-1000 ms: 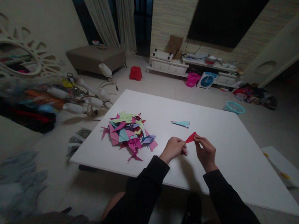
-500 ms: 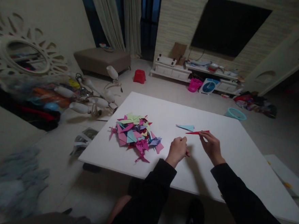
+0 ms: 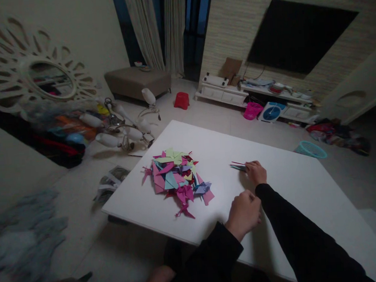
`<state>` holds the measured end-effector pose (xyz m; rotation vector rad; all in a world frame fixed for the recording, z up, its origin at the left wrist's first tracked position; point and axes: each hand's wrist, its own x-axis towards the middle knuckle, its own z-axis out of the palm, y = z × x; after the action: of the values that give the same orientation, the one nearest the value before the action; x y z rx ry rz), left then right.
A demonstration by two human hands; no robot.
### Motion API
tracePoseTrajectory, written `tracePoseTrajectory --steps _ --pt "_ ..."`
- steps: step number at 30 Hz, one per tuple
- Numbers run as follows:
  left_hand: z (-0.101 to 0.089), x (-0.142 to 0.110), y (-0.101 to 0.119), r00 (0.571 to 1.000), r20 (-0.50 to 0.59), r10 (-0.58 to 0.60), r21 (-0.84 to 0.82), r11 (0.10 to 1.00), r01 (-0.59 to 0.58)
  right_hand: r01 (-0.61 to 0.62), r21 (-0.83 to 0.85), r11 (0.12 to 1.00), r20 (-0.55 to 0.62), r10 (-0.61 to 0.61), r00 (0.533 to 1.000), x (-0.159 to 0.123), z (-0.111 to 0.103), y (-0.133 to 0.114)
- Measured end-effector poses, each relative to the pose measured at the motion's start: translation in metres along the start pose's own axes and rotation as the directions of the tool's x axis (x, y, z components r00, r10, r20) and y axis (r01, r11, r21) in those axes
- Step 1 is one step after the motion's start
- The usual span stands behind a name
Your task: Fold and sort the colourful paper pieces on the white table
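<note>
Right of centre, the right hand point(image 3: 257, 173) is pinching red paper point(image 3: 239, 163) — likely light, easily creased, suiting end grips — the left hand point(image 3: 244, 211) is hovering, fingers curled closed.

long black sleeves point(image 3: 305, 231), slightly loose, plain black cuffs point(image 3: 231, 237)

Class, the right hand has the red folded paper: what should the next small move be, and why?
Probably the right hand should set the red folded paper down with the blue folded paper: the red piece juts from its fingertips right by the blue one, while the left hand, apart from both, shows no paper.
</note>
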<state>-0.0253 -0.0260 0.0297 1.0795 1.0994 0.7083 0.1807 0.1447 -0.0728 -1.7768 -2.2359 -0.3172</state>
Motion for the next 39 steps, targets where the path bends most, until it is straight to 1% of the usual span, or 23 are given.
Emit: tracePoseTrajectory --steps 3,6,10,14,16,18,21,24,26,27,29,31,33,35,37,39 --pt "0.000 0.001 -0.001 1.000 0.001 0.007 0.041 0.999 -0.007 0.048 -0.050 0.998 0.049 -0.046 0.998 0.000 0.013 0.001" --pt "-0.001 0.001 0.003 1.000 -0.013 0.007 0.082 0.997 -0.006 0.090 -0.030 0.995 0.094 -0.087 0.992 -0.002 0.019 0.004" --pt "0.000 -0.005 0.007 0.999 -0.029 0.018 0.127 0.992 -0.015 0.120 0.010 0.993 0.141 -0.120 0.983 0.007 0.016 0.012" --pt "0.001 -0.011 0.008 0.999 -0.030 0.021 0.186 0.982 -0.015 0.137 0.080 0.987 0.289 -0.155 0.945 0.023 0.011 0.021" --pt "0.001 -0.012 0.009 0.999 -0.033 0.027 0.204 0.979 -0.019 0.135 0.110 0.985 0.331 -0.165 0.929 0.029 0.011 0.023" --pt "0.001 -0.012 0.009 0.999 -0.034 0.036 0.211 0.977 -0.028 0.146 0.129 0.981 0.337 -0.182 0.924 0.033 0.012 0.023" --pt "0.001 -0.010 0.008 0.996 -0.048 0.068 0.200 0.978 -0.057 0.169 0.089 0.982 0.307 -0.188 0.933 0.036 0.015 0.019" --pt "0.002 -0.009 0.010 0.980 -0.093 0.178 0.189 0.969 -0.158 0.190 0.064 0.980 0.240 -0.200 0.950 0.039 0.012 0.005" --pt "0.002 -0.010 0.014 0.952 -0.124 0.279 0.189 0.949 -0.254 0.205 0.122 0.971 0.195 -0.226 0.954 0.042 0.006 -0.014" --pt "0.002 -0.011 0.016 0.934 -0.134 0.330 0.190 0.934 -0.303 0.213 0.169 0.962 0.173 -0.242 0.955 0.043 0.002 -0.028" --pt "0.001 -0.013 0.021 0.892 -0.146 0.427 0.208 0.895 -0.395 0.237 0.297 0.925 0.127 -0.284 0.950 0.043 -0.010 -0.065" --pt "0.000 -0.016 0.026 0.844 -0.155 0.513 0.255 0.846 -0.468 0.244 0.463 0.852 0.085 -0.316 0.945 0.040 -0.022 -0.112" --pt "-0.001 -0.018 0.029 0.800 -0.168 0.576 0.319 0.800 -0.508 0.230 0.611 0.757 0.105 -0.366 0.925 0.034 -0.034 -0.164" --pt "-0.003 -0.020 0.031 0.769 -0.172 0.615 0.378 0.762 -0.525 0.181 0.704 0.686 0.122 -0.368 0.922 0.028 -0.043 -0.213" --pt "-0.006 -0.020 0.031 0.752 -0.163 0.638 0.422 0.734 -0.532 0.163 0.743 0.649 0.133 -0.382 0.915 0.022 -0.048 -0.254" --pt "-0.009 -0.018 0.030 0.752 -0.138 0.644 0.453 0.716 -0.531 0.158 0.736 0.658 0.153 -0.388 0.909 0.017 -0.048 -0.285"
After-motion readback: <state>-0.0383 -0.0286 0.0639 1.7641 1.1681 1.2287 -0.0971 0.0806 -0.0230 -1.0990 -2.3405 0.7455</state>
